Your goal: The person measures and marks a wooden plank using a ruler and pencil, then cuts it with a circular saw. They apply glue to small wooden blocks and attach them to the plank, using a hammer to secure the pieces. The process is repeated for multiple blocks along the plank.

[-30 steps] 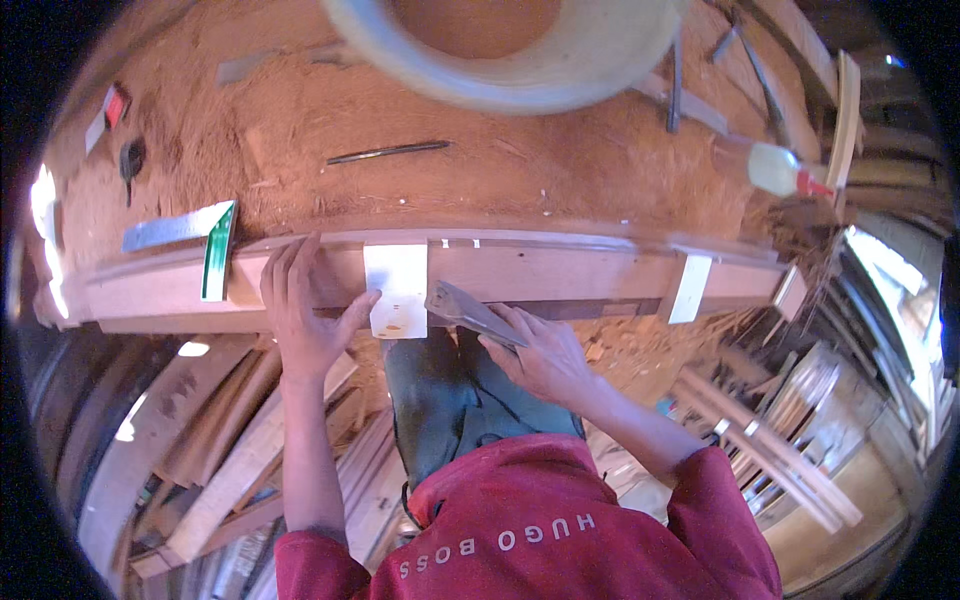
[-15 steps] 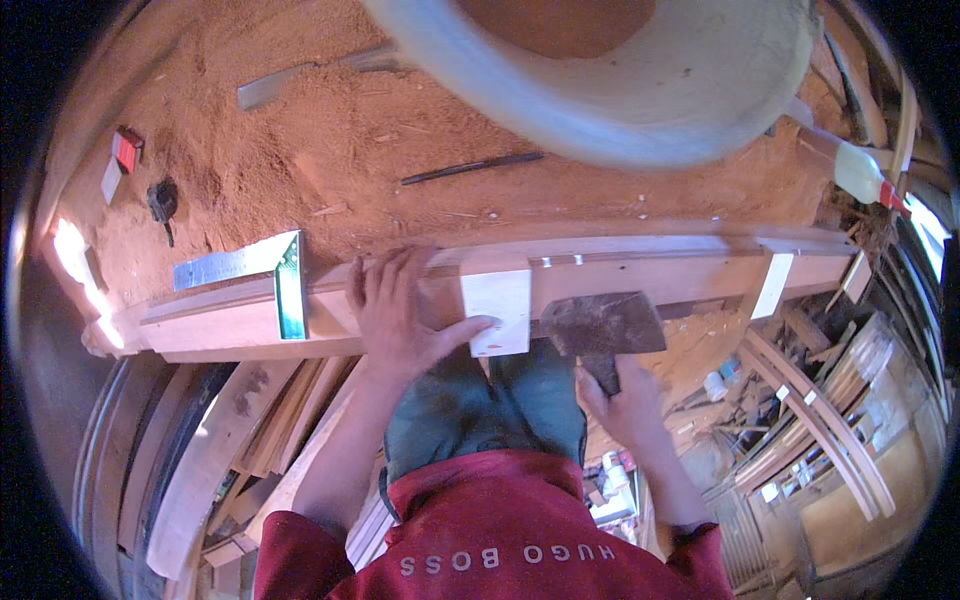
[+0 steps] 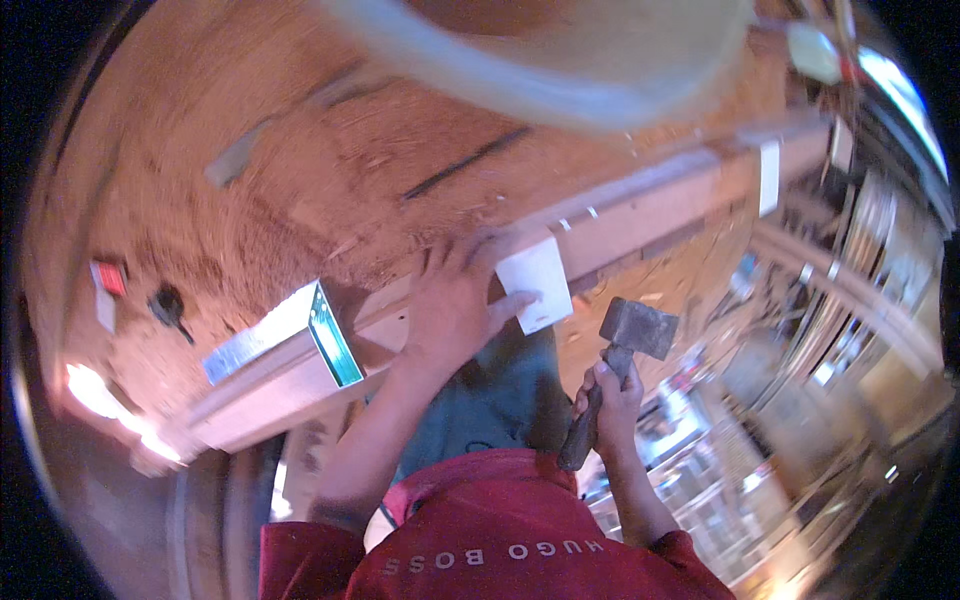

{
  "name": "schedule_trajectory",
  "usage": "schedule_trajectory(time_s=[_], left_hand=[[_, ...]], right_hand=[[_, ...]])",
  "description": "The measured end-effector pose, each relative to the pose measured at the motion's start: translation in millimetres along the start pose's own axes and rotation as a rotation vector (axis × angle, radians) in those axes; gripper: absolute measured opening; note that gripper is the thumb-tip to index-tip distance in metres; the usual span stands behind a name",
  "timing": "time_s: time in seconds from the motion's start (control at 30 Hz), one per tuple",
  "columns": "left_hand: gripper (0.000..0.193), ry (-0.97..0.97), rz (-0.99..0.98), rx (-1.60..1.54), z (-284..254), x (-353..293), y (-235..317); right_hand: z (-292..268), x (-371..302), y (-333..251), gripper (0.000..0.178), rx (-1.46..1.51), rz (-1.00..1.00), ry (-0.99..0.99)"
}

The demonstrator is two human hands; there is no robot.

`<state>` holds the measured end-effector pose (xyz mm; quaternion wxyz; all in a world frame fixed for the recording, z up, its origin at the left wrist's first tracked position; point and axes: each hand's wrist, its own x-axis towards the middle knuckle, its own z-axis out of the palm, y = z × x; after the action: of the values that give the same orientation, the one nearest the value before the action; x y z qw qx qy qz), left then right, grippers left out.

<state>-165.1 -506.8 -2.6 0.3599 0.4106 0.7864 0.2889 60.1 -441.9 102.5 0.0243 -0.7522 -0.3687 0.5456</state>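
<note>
A long wooden beam (image 3: 660, 212) runs slantwise in front of me, from lower left to upper right. My left hand (image 3: 450, 305) lies over it, fingers spread across the top, thumb pressed on a white flat wooden piece (image 3: 545, 272) at the beam's near side. My right hand (image 3: 613, 395) is closed round the handle of a dark mallet (image 3: 640, 328). Its head is raised, apart from the beam and to the right of the white piece. An angled shiny metal piece (image 3: 332, 340) sits over the beam to the left of my left hand.
Sawdust-covered ground (image 3: 300, 215) lies beyond the beam, with a dark thin rod (image 3: 465, 163) on it. A big pale round rim (image 3: 600, 100) fills the top, blurred. A red-and-white box (image 3: 107, 280) is at far left. Curved wooden strips (image 3: 850, 290) stand at right.
The view has turned, so the beam now slants. My right hand has drawn the mallet back from beside the white piece, its handle now showing below my fist. My left hand stays on the beam.
</note>
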Motion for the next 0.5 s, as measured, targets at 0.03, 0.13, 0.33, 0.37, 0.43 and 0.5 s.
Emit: schedule_trajectory(time_s=[0.03,0.13,0.33,0.37,0.43,0.5], left_hand=[[0.074,0.01,0.015,-0.031,1.1,2.9,0.4],[0.072,0.01,0.059,-0.094,5.3,4.8,4.5],[0.097,0.121,0.051,0.107,15.9,-17.4,3.3],[0.102,0.104,0.061,0.114,15.1,-26.1,-4.9],[0.111,0.086,0.066,0.138,12.8,-42.1,-23.5],[0.12,0.038,0.176,0.271,16.1,-54.9,-27.8]], right_hand=[[-1.6,-1.6,9.9,0.017,0.11,0.061,0.022],[-1.9,-7.5,34.9,0.019,0.371,0.158,0.013],[1.4,-13.2,112.3,0.02,0.671,0.221,-0.023],[3.7,-13.0,131.1,0.019,0.726,0.193,-0.058],[8.8,-18.4,161.3,0.019,0.77,0.193,-0.067],[9.7,-22.1,186.4,0.022,0.795,0.24,-0.072]])
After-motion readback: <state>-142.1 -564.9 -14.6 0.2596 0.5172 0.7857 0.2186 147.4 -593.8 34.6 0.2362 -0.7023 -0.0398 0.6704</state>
